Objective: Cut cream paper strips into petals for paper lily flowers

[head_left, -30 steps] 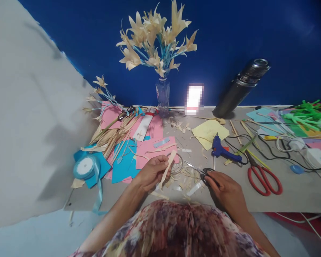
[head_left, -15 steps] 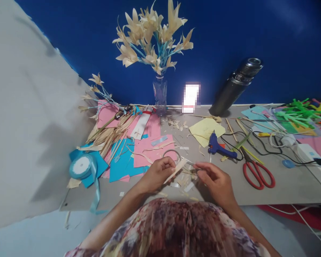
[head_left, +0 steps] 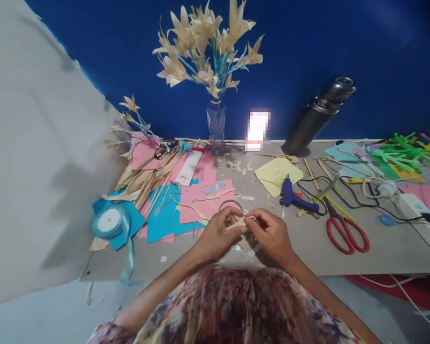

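My left hand [head_left: 220,234] is closed on a short cream strip of dried husk [head_left: 239,222], over the front middle of the table. My right hand [head_left: 272,235] meets it from the other side, thumb and fingertips pinched on the strip's other end. Fingers cover much of the strip. Just behind the hands lies a grey loop [head_left: 231,204], partly hidden, so its kind is unclear. Small clear and pale scraps [head_left: 251,246] lie on the table below the fingers.
Right of my hands lie a blue glue gun [head_left: 290,196] and red-handled scissors [head_left: 347,234]. A ribbon roll [head_left: 109,220] rests at left near coloured paper [head_left: 165,224]. Behind stand a glass vase [head_left: 216,126] of husk flowers [head_left: 200,43] and a dark flask [head_left: 313,117].
My right hand has moved left to meet my left hand and now pinches the husk strip. The left hand has turned, and more of the strip is covered.
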